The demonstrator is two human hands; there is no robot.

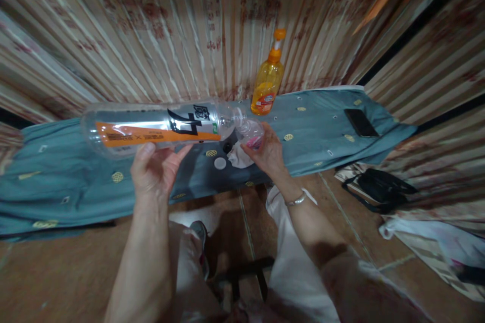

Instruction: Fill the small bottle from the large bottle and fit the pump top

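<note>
My left hand (157, 169) holds a large clear plastic bottle (151, 128) with an orange and black label, tipped on its side with its mouth to the right. That mouth meets a small clear container (250, 132) held in my right hand (267, 154). Both are above a table covered by a blue-grey cloth (76, 181). A white bottle cap (220, 163) and a crumpled white cloth (239, 157) lie on the table just below the small container.
An orange pump bottle (268, 83) stands at the back of the table against striped curtains. A black phone (361, 122) lies at the table's right end. A black bag (379, 187) and a white plastic bag (435, 239) lie on the floor at right.
</note>
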